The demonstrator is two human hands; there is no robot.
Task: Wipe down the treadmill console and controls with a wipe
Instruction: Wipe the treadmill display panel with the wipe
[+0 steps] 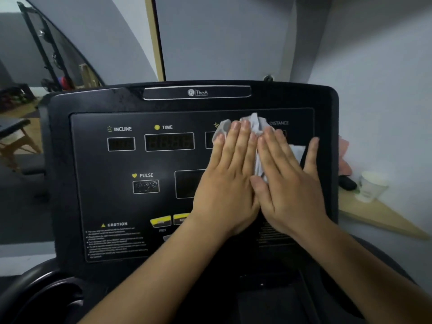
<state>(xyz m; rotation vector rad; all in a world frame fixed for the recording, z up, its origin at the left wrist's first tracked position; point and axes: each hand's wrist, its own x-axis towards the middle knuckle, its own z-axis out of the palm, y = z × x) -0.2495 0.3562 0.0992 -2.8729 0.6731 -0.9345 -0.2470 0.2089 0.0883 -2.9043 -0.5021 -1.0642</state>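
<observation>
The black treadmill console (121,202) fills the view, with labels INCLINE, TIME, PULSE and DISTANCE and dark display windows. A crumpled pale grey wipe (256,123) lies on the right half of the panel. My left hand (230,178) and my right hand (287,181) rest side by side, flat, fingers extended, pressing the wipe against the panel. The wipe shows above my fingertips, between the hands and by my right thumb. Yellow buttons (161,221) sit low on the panel, partly hidden by my left wrist.
A white paper cup (371,187) and a dark small object (348,183) stand on a wooden ledge (383,220) right of the console. A pink cloth (344,155) hangs beside the console's right edge. Gym equipment and a wooden bench lie far left.
</observation>
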